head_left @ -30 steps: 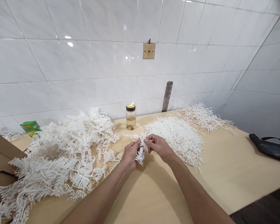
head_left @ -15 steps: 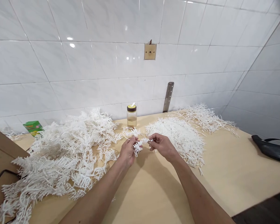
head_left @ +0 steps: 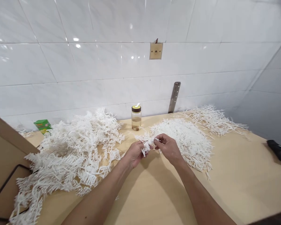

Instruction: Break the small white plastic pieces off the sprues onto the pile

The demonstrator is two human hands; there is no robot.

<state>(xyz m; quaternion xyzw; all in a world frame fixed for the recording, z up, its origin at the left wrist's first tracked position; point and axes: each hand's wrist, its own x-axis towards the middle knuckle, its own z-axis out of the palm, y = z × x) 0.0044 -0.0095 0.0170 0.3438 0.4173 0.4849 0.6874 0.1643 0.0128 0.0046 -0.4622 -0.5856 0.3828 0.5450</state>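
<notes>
Leaning in over the pale tabletop [head_left: 236,168], two bare arms meet near the middle, and between the hands sits a small bunch of white branching strands [head_left: 145,150]. The left hand [head_left: 135,154] has its grip closed on the bunch from below. The right hand [head_left: 169,148] pinches thumb and fingers together at the bunch's right end; the bit caught there is too fine for me to make out for certain. Just behind the hands stands a lidded jar [head_left: 136,122], partly filled with yellowish liquid. A big tangled heap of white strands [head_left: 72,159] spreads to the left, in front of a green box [head_left: 42,125]. Close beside the right hand lies a denser pile of short white pieces [head_left: 186,142], with longer loose strands [head_left: 213,118] beyond it, toward the tiled wall [head_left: 96,65].
</notes>
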